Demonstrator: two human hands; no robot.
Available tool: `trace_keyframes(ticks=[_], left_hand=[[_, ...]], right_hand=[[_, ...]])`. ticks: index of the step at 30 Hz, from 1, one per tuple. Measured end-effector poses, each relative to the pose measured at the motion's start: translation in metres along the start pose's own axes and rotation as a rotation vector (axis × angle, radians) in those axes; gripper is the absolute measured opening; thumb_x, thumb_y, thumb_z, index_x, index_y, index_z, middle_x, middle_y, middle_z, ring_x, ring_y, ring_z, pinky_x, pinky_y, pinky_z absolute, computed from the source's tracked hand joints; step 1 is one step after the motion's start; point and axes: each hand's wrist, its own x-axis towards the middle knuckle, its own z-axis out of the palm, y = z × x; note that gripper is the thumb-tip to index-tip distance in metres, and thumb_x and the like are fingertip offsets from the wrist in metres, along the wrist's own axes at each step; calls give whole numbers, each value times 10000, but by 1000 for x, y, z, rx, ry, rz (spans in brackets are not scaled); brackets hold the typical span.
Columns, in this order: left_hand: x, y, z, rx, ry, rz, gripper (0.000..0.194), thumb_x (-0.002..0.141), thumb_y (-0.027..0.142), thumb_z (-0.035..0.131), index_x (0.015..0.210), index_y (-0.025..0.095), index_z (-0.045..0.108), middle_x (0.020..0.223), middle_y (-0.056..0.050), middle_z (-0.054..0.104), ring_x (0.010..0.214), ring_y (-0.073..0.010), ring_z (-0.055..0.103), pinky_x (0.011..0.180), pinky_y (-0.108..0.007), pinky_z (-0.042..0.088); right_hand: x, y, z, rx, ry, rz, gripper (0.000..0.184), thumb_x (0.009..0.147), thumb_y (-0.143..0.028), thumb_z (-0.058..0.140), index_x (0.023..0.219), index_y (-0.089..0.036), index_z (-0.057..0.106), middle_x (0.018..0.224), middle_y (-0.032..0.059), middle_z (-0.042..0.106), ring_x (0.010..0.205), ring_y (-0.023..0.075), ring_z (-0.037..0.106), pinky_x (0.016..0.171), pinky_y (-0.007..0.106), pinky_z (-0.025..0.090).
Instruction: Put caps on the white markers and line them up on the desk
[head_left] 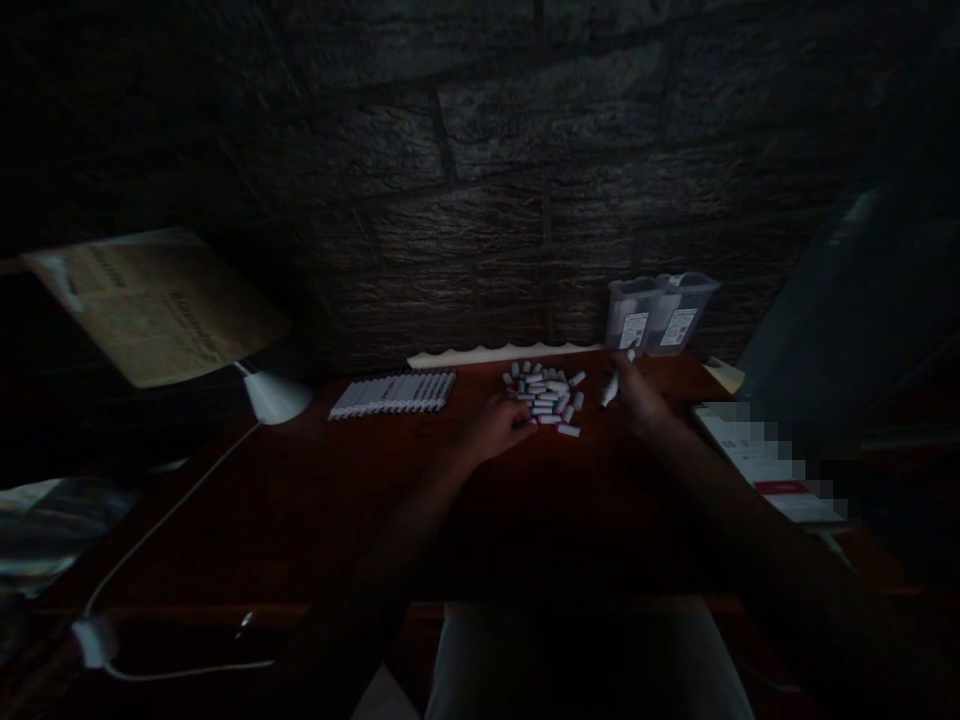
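Dim brick wall [487, 230] behind a brown desk [300, 510], with two hands at a pile of caps [556, 402].
Left hand [496, 428] curls its fingers at the pile's left edge; whether it grips a cap, I cannot tell. Right hand [634, 393], just right of the pile, is closed around a white pen [610, 390], tilted, in front of two clear bins [660, 318]. More pens [394, 393] lie side by side left of the caps, between them and a lamp [274, 397].
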Motion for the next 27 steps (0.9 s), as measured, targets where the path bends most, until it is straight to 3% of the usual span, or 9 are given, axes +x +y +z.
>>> trace_keyframes(ticks=[4,7,11,16,20,23,25,27], left_hand=[[-1,9,2,-10,-48,45,145,860,307,643,807,184,698,827,-43,709,797,-191,630,721,-286,458],[-1,16,-1,-118,7,38,152,874,329,632,898,192,694,874,-43,716,824,-196,641,761,-300,467],[3,19,-4,-516,192,-10,378,930,373,581,1269,207,588,856,-24,695,799,-169,631,764,-286,469],[10,18,0,-988,216,-113,406,908,508,585,1128,187,700,768,-11,638,596,-96,505,562,-227,363],[12,19,1,-1271,207,-184,538,806,560,692,1182,175,681,806,-26,656,579,-78,491,544,-218,347],[10,21,1,-1185,211,-153,529,736,497,781,1138,168,683,827,-27,674,626,-94,533,580,-223,383],[7,23,3,-996,225,-104,388,790,503,725,956,152,705,745,-14,653,625,-105,530,589,-231,388],[4,25,6,-736,189,-21,381,853,515,646,742,151,663,645,0,599,612,-113,513,598,-242,388]], right_hand=[[-6,0,7,37,66,109,481,676,-687,716,680,-237,546,540,-14,591,478,151,551,428,263,442],[-7,0,8,20,82,86,542,639,-736,726,637,-231,529,493,-34,539,438,120,496,398,236,388],[-7,-2,7,43,-7,25,593,646,-790,682,612,-210,562,409,-61,416,349,69,318,342,225,200],[-11,-6,10,82,-116,-5,625,651,-807,659,707,-184,663,477,-35,524,348,50,291,353,234,167],[-12,-5,12,95,-98,-2,610,631,-788,694,702,-183,671,491,-33,527,382,56,350,366,224,214],[-12,-7,11,116,-58,23,570,622,-753,730,705,-195,648,497,-43,524,410,66,398,385,218,280],[-11,-9,9,138,-20,21,543,601,-720,769,683,-208,607,488,-59,497,416,67,396,392,215,292],[-10,-11,8,136,8,-10,529,602,-694,784,646,-220,553,461,-74,437,404,68,357,385,220,270]])
